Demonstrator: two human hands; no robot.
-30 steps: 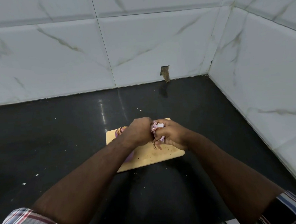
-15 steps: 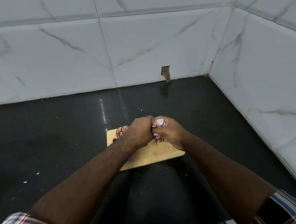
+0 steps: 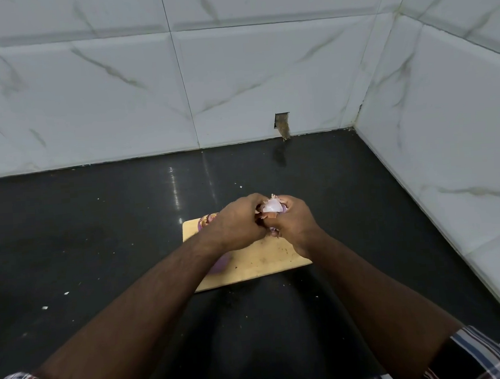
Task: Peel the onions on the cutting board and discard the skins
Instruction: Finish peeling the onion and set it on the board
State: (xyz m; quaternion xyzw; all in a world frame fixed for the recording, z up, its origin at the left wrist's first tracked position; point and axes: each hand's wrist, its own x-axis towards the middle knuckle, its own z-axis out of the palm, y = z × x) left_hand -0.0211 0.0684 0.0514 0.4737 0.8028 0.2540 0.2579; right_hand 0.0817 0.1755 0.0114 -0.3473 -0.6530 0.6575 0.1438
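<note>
Both hands meet just above the far part of the board [image 3: 265,261]. The right hand [image 3: 296,224] cups an onion [image 3: 272,207], its fingers [image 3: 292,205] curled round the bulb. The left hand [image 3: 239,222] grips the bulb's left side with bent fingers; whether they pinch a strip cannot be told, since the tips are hidden. A pale glossy patch shows on top, with brown papery skin [image 3: 269,216] ragged around and below it, so the peel looks partly done.

To do it well, the right hand should, I judge, hold firm without crushing and turn the bulb a little at a time. The left then pulls each strip from the bared top down toward the root, taking only the dry layers.

Working low over the board would let flakes drop there, not on the dark surface [image 3: 99,228], which carries pale specks [image 3: 45,308]. A second onion [image 3: 205,221] sits at the board's far left corner, and a third onion [image 3: 219,266] lies half hidden under the left forearm. No bin is in view, so piling skins on bare board seems wise.
</note>
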